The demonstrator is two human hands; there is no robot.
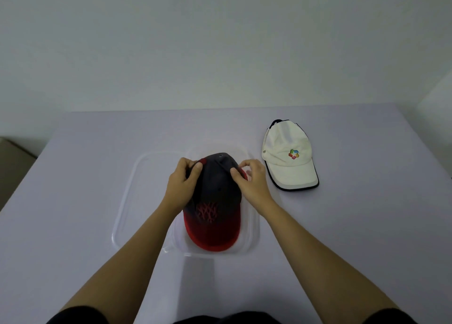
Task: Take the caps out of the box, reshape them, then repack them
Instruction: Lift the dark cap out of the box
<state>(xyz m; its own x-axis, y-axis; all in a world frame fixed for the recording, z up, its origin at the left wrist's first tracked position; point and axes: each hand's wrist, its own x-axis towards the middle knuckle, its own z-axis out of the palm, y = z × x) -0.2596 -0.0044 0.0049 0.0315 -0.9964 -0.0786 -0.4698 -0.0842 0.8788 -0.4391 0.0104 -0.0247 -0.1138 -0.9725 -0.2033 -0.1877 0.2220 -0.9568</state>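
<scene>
Hands (pixel 182 182) (pixel 252 179) pinching dark-red cap (pixel 215 201) over clear box (pixel 249 245); white cap (pixel 288 155) lying beside, right.

Dark grey-and-red cap (pixel 215 201) sitting in clear plastic box (pixel 253 226), brim facing viewer, white logo cap (pixel 286 155) lying right of box

both hands' fingers (pixel 195 171) on dark cap (pixel 215 201), white cap (pixel 286 155) beside

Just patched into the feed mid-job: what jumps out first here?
The dark cap with a red brim sits at the centre, over a clear plastic box, with the left hand and right hand pinching its crown from both sides. A white cap with a colourful logo lies alone on the table to the right.
</scene>
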